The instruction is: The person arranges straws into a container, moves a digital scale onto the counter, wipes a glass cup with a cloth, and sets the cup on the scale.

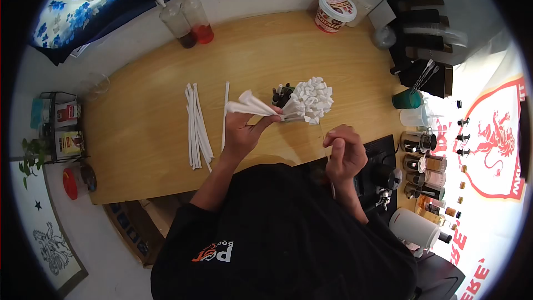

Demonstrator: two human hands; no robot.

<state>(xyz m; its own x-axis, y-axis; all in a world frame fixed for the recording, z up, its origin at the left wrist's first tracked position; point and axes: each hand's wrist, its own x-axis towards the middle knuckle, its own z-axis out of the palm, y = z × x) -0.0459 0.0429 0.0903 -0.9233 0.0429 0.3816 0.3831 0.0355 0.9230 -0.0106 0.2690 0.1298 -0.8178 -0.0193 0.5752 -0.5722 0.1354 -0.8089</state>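
Note:
My left hand [244, 132] is closed on a few white paper-wrapped straws [251, 103], blurred at their near ends, which point up and left. Their far ends meet a dense bunch of white wrapped straws [313, 99] standing upright together, their container mostly hidden beneath. My right hand [345, 151] is raised to the right of the bunch, its fingers curled in and no object visible between them. On the table left of my left hand lies a loose group of wrapped straws [196, 128], with one single straw [225, 114] apart. Dark pen-like items [281, 95] stand directly beside the bunch.
Two pourer bottles [194, 21] and a lidded tub [335, 12] stand along the wooden table's [139, 89] back edge. Right are a green cup [407, 99], metal cups [417, 141] and a black mat [383, 155]. A wire rack [64, 125] and red-lidded jar [78, 181] are left.

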